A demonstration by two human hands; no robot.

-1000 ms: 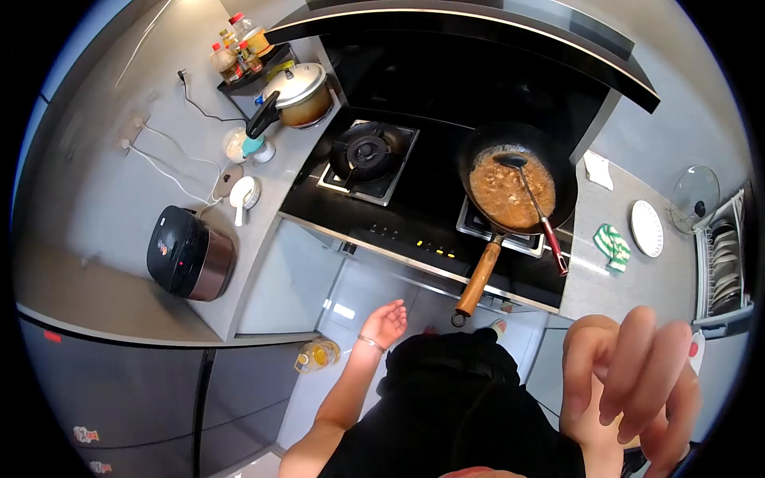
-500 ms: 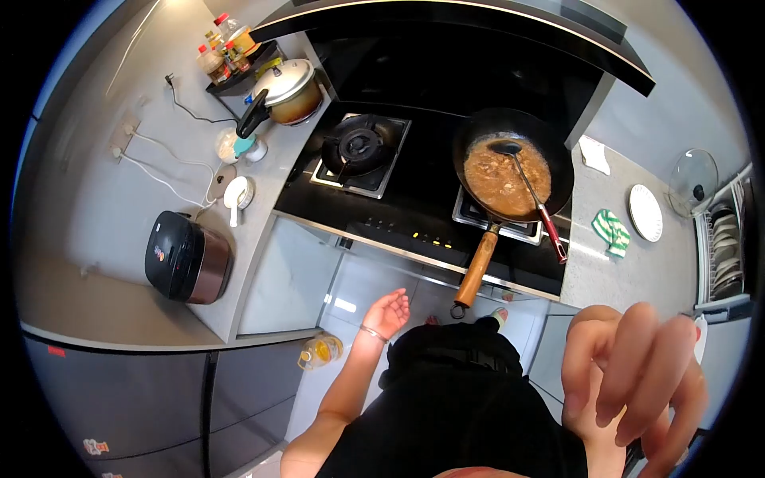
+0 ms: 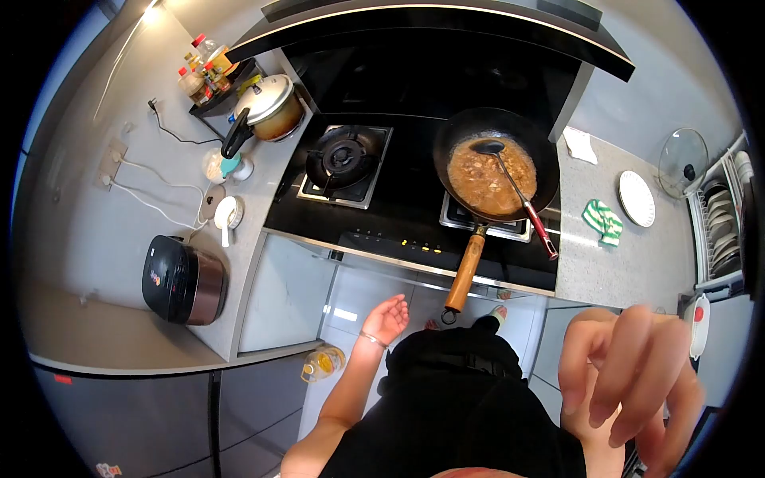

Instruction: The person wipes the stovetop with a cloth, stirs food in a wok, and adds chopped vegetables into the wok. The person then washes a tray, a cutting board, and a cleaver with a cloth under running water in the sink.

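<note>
A wok (image 3: 547, 171) with a wooden handle (image 3: 465, 271) sits on the right burner, brown bubbling food and sauce (image 3: 488, 185) in it. A ladle (image 3: 518, 187) with a dark bowl and red handle leans across its rim, bowl in the sauce. My left hand (image 3: 386, 320), a bracelet at its wrist, hangs in front of the stove, left of the wok handle. Its palm faces up with fingers loosely bent and nothing in it. Close to the camera at lower right is my right hand (image 3: 633, 374), fingers apart and half curled, with nothing visible in them.
Left are a bare burner (image 3: 344, 159), a pressure cooker (image 3: 275, 107), sauce bottles (image 3: 209, 68) and a rice cooker (image 3: 185, 279). Right are a striped cloth (image 3: 603, 221), white plate (image 3: 637, 198), glass lid (image 3: 683, 162) and dish rack (image 3: 721, 219). An oil jug (image 3: 323, 363) stands on the floor.
The camera view has turned slightly, so the stove and wok appear a little further left. Both hands keep almost the same pose. The ladle still rests in the wok.
</note>
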